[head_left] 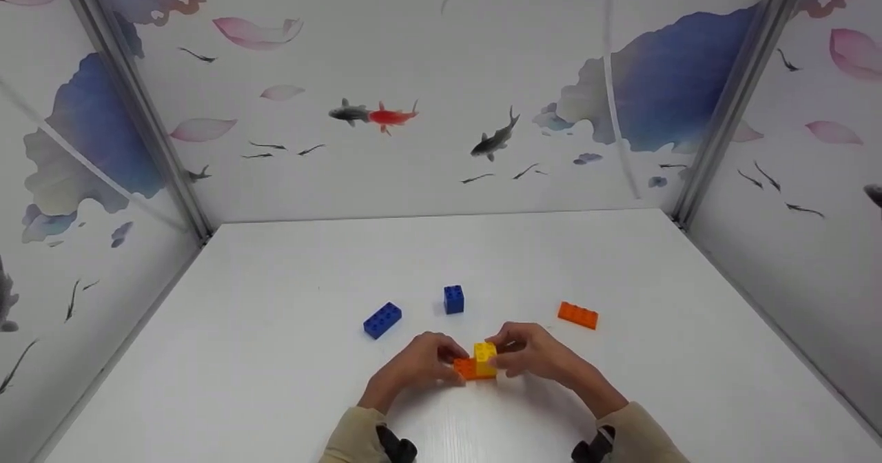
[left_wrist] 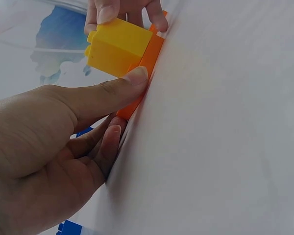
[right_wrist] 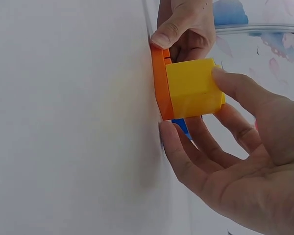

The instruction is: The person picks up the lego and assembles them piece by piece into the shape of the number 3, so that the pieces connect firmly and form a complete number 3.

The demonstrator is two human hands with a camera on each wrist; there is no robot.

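Tabletop (head_left: 262, 353), left grip (head_left: 426, 361) pinching orange brick (head_left: 467, 369)

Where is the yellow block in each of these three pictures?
Head: yellow block, low, just right of centre.
Left wrist: yellow block, upper part, left of centre.
Right wrist: yellow block, right of centre, a little above the middle.
Shared landmark: the flat orange brick against its base.

No txt, nos., brands or signs legible in any view. Yel. brick (right_wrist: 193, 81), orange pc. under it (right_wrist: 163, 93): nil readable. Long blue brick (head_left: 382, 320), sm. blue brick (head_left: 453, 300), far orange pc. (head_left: 578, 315): too sm. in head view to tell. Back wall (head_left: 427, 49): nil lettering made out.
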